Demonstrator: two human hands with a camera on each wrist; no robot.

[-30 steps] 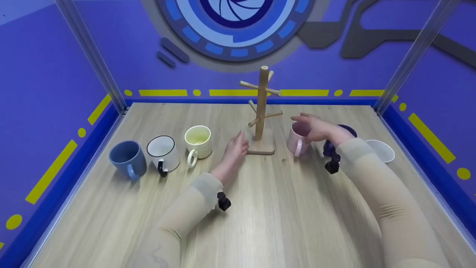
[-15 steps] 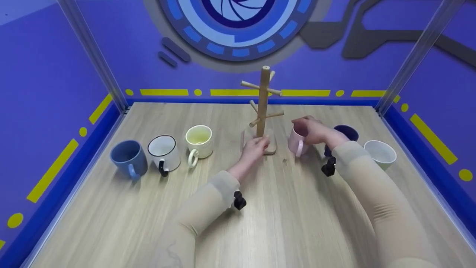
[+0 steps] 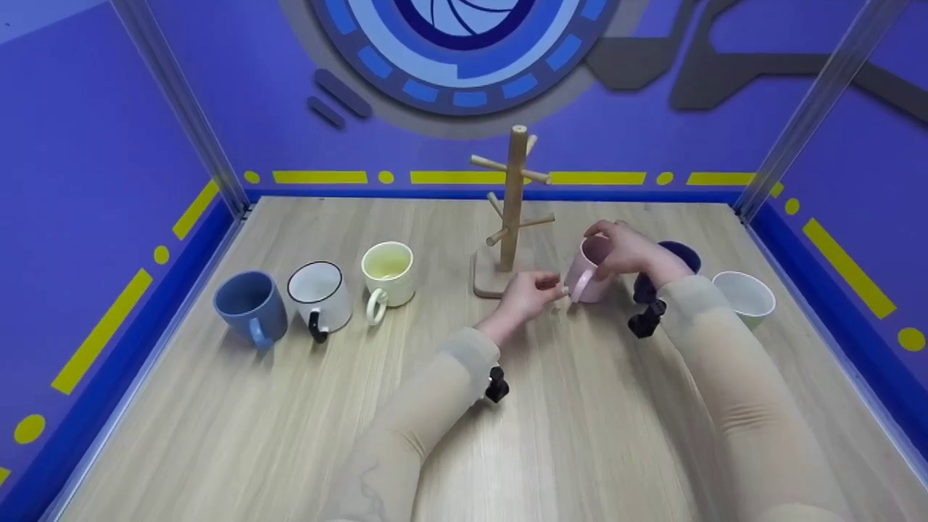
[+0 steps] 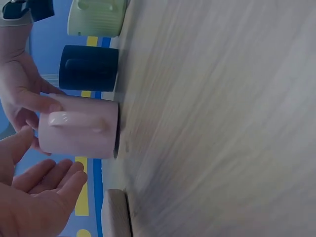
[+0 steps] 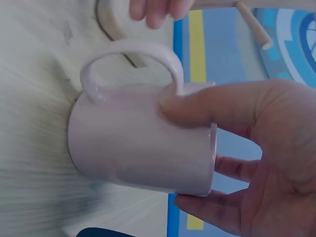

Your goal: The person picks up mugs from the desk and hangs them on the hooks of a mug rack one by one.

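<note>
A pink mug [image 3: 599, 290] stands right of the wooden mug tree [image 3: 513, 196], its handle turned toward my left hand. My right hand [image 3: 629, 252] grips it at the rim, as the right wrist view shows: the thumb presses the outer wall beside the handle of the mug [image 5: 138, 140], and the fingers lie on the far side. My left hand [image 3: 531, 293] is in front of the tree's base, fingers loosely bent and holding nothing. In the left wrist view its palm and fingers [image 4: 69, 185] face the mug [image 4: 81, 140] with a small gap.
Left of the tree stand a yellow mug [image 3: 399, 286], a white mug [image 3: 332, 308] with a black rim, and a blue mug [image 3: 270, 312]. A dark navy mug [image 3: 685, 254] and a pale green mug [image 3: 747, 297] are behind my right arm. Blue walls surround the table [image 3: 551, 435].
My left hand has moved right, past the tree's base, toward the pink mug. My right hand has closed on the mug, which has shifted slightly right with its handle turned more to the left.
</note>
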